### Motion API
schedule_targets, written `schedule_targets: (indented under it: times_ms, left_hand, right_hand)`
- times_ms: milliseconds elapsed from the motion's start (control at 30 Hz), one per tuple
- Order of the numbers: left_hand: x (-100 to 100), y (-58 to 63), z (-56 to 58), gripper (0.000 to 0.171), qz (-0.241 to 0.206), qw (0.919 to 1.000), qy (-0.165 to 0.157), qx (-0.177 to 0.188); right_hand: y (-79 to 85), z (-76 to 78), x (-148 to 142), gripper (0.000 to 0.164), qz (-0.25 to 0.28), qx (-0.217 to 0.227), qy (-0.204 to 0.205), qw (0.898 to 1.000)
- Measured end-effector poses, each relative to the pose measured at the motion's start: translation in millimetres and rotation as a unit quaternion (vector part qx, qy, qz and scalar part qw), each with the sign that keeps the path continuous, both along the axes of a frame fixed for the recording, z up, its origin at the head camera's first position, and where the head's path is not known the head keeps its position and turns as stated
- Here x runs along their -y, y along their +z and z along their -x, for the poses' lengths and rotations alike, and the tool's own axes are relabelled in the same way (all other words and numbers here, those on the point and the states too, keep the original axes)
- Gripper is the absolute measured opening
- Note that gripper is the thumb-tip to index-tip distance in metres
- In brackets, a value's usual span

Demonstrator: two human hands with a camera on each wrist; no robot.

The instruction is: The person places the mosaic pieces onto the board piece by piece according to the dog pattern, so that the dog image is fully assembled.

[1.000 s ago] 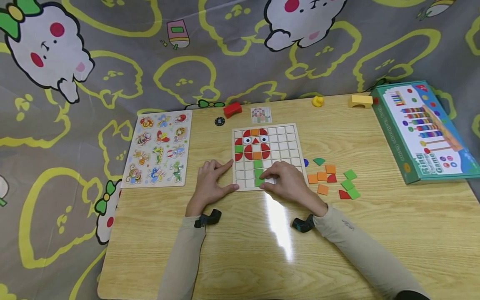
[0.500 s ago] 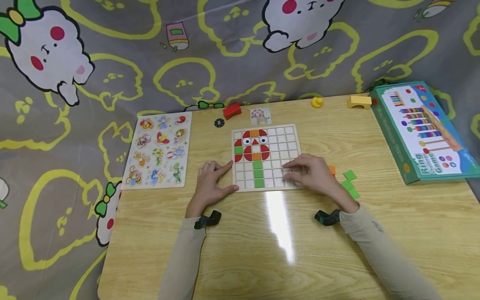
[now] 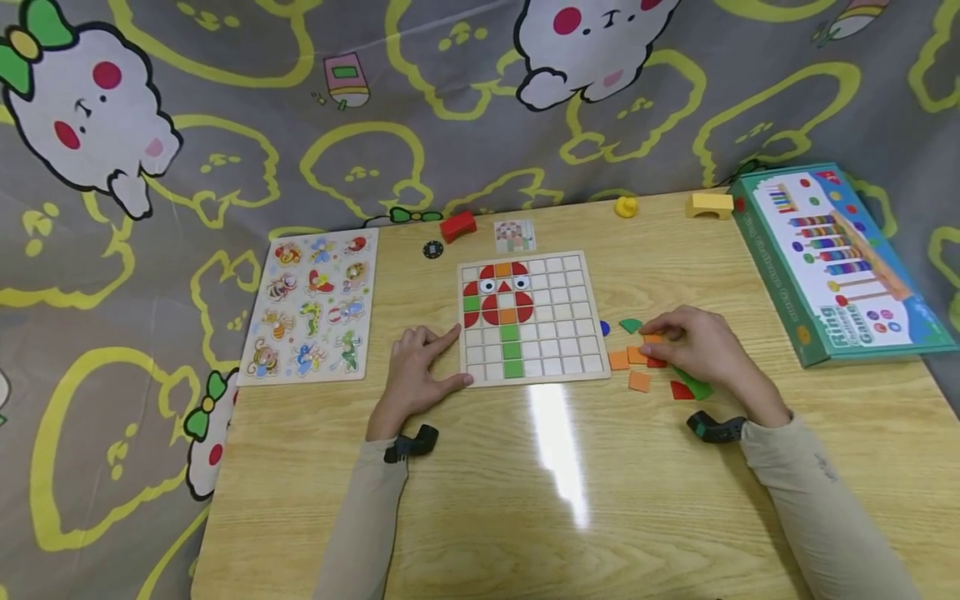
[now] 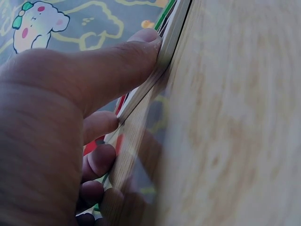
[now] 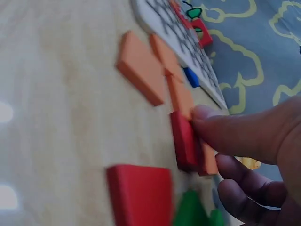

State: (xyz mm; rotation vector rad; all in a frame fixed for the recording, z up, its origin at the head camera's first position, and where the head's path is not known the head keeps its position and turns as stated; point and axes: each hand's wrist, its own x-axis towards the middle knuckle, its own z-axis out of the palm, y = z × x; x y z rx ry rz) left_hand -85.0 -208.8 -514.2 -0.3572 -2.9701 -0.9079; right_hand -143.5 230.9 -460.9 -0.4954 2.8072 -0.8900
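Animal puzzle [image 3: 300, 302] at left; yellow duck [image 3: 626, 207], yellow arch [image 3: 709, 205], game box [image 3: 838, 267] at right.

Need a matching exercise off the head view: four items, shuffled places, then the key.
Items
1. Left hand
2. Right hand
3. Picture card
4. Game box

Places
A. Green-sided, to the right of the loose tiles
B. At the left edge of the grid board
C. Just beyond the far edge of the grid board
D. Among the loose tiles

Pairs: 1-B, 2-D, 3-C, 4-A
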Motion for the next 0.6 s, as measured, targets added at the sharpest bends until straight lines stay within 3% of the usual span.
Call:
schedule_targets:
  times_ms: [133,367,600]
  left_hand:
    - [0.1,-0.3,0.7,0.082,0.001,1.0000,0.000,-0.002]
    - [-0.7,-1.1,-0.8,0.082,-0.003,1.0000,-0.002,0.003]
    - [0.6,-0.3,-0.8,0.082,-0.003,1.0000,0.000,-0.003]
  right_hand:
    - [-4.9,-0.1,0.5,0.017,-0.001,-0.003,0.006,1.000]
    - [1.8,-2.5,-5.8,0.028,-0.006,0.006,0.043,0.999]
    - [6.3,-0.9,-7.2,0.021,-0.028,0.024,0.038,0.999]
